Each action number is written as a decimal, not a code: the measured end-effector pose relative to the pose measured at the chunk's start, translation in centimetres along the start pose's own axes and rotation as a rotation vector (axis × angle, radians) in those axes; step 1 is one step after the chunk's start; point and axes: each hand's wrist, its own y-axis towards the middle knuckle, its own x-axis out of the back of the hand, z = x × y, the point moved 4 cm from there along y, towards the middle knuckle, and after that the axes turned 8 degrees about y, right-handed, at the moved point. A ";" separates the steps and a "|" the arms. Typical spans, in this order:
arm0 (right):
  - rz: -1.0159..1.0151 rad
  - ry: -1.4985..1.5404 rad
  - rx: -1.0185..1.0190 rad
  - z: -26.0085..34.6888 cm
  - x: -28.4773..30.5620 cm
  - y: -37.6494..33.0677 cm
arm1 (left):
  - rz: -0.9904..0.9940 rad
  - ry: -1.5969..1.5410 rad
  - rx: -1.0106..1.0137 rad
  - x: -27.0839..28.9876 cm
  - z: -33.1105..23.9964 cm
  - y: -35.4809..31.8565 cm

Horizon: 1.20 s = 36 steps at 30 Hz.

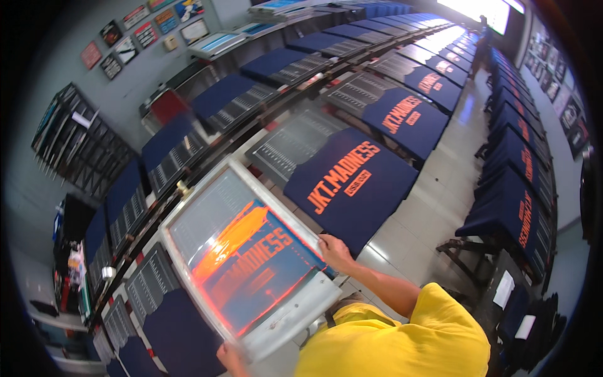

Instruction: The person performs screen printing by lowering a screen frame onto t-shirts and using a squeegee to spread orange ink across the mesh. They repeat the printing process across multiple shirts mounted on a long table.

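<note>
A screen-printing frame [300, 309] with a pale grey rim lies slanted in front of me, held by both my hands. Its see-through mesh carries a thick orange ink smear [242, 231] and a lettering stencil. My right hand [336, 252] grips the right rim, fingers curled round it. At the near left corner my left hand [232, 359] is closed on the rim, partly cut off by the picture's lower edge. Whether the frame rests on a board or hangs above it, I cannot tell. Just beyond it, a navy T-shirt [370, 210] with orange print is stretched on a board.
Long rows of boards with navy shirts run into the distance; a plain navy shirt [182, 333] lies at near left. A dark rack [85, 135] stands by the left wall. Tiled floor [433, 213] separates the rows from printed shirts [509, 201] on the right.
</note>
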 end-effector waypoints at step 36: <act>0.779 -0.812 1.009 13.6 -7.9 -12.6 | 0.983 -0.651 0.156 -13.3 -6.9 -14.5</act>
